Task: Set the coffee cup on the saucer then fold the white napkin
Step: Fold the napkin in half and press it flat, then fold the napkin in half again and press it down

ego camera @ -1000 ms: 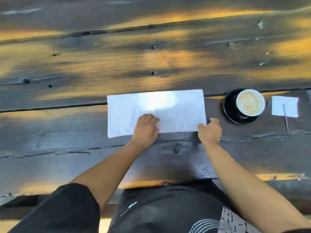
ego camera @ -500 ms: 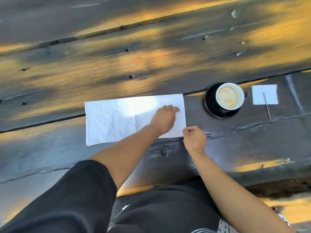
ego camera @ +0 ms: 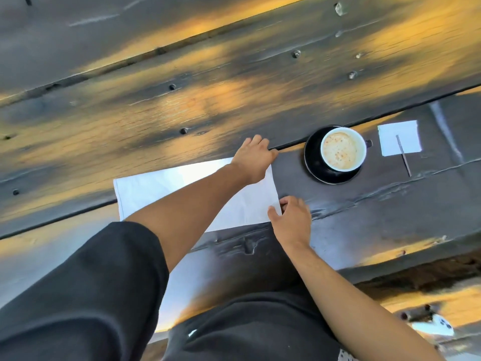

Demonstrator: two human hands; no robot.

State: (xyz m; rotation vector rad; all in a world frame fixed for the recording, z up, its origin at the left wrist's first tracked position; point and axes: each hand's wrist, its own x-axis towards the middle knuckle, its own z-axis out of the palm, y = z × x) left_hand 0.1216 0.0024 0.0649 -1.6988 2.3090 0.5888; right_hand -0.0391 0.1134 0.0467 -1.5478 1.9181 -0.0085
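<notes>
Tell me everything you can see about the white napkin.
The white napkin is a long rectangle of thin cloth or paper, lying flat on the dark wooden table, left of the coffee cup's saucer and apart from it. The left hand rests on its far right corner; the right hand touches its near right corner.

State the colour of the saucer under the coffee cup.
Black, glossy; the saucer shows best in the head view, beneath the white-rimmed coffee cup.

One cup (ego camera: 343, 149), one saucer (ego camera: 315, 162), two napkins (ego camera: 161, 188), one stick (ego camera: 403, 156), two hands (ego camera: 253, 160).
</notes>
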